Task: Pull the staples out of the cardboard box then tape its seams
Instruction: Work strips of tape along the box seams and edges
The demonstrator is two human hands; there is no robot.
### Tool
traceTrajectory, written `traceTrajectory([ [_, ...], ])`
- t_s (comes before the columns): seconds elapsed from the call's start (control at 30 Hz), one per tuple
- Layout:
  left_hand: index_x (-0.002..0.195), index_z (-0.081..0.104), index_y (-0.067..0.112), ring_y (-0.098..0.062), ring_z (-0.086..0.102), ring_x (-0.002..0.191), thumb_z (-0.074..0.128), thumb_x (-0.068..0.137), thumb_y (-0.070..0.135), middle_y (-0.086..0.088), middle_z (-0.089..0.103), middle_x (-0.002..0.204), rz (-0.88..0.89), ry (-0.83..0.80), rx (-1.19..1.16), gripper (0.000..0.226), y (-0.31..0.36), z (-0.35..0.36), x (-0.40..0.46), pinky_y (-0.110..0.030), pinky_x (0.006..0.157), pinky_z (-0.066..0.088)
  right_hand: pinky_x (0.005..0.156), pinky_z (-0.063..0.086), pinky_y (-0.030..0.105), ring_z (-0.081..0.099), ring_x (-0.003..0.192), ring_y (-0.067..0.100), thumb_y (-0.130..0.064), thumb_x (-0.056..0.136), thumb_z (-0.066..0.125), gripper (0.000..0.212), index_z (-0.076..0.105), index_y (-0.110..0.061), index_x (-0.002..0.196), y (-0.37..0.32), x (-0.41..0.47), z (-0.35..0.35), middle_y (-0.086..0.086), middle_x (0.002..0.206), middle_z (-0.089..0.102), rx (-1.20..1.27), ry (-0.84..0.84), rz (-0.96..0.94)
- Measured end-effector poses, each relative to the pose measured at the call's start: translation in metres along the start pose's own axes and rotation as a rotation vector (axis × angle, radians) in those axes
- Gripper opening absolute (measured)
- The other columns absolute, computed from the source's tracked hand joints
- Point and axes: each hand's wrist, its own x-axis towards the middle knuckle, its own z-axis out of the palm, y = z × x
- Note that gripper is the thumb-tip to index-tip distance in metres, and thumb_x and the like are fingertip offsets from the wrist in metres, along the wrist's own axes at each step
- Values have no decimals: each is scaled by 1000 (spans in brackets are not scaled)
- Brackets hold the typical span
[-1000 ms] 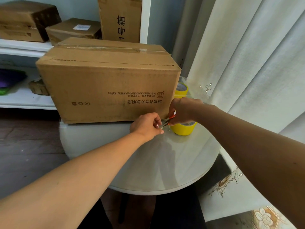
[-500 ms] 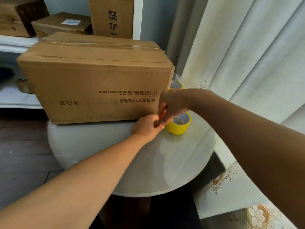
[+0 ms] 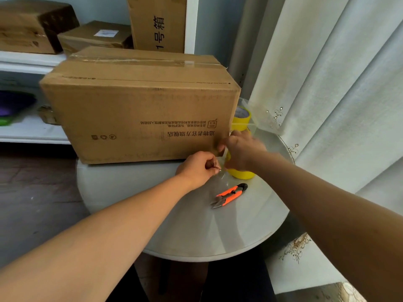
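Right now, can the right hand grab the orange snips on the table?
Probably yes, once it lets go. The orange snips lie alone on the round table, just nearer than the right hand, with nothing over them. But that hand looks busy with clear tape that the left hand also pinches.

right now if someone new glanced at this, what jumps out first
The big cardboard box fills the back of the round white table, print upside down. At its lower right corner the left hand and right hand work a strip of clear tape. Orange snips lie in front, a yellow tape roll behind the hands.
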Motion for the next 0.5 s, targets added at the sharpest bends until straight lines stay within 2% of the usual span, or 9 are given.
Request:
traceTrajectory([
  [0.07, 67, 55, 30, -18, 58, 79, 69, 83, 20, 14, 57, 69, -24, 34, 46, 23, -1, -1, -1, -40, 80, 51, 98, 40, 36, 32, 129, 28, -25, 88, 65, 42, 53, -26, 128, 0, 6, 20, 5, 132, 42, 8, -15, -16],
  [0.17, 70, 59, 30, -21, 60, 83, 69, 83, 21, 12, 58, 71, -92, 107, 43, 19, -3, -3, -1, -36, 77, 52, 95, 44, 35, 31, 128, 27, -19, 91, 57, 30, 62, -30, 119, 6, 10, 40, 2, 128, 47, 98, 131, -11],
  [0.3, 76, 66, 23, -25, 66, 82, 70, 84, 20, -3, 71, 85, -220, 155, -151, 9, 2, -3, -3, -31, 59, 52, 93, 44, 35, 31, 128, 26, -17, 91, 59, 27, 67, -33, 111, 9, 12, 43, -1, 127, 49, 181, 155, 3],
  [0.5, 79, 68, 18, -19, 64, 86, 68, 86, 14, -8, 71, 92, -305, 173, -292, 8, 6, -3, -6, -24, 47, 48, 90, 45, 34, 35, 124, 27, -12, 87, 60, 28, 71, -34, 102, 9, 13, 45, -4, 126, 51, 283, 189, 29],
])
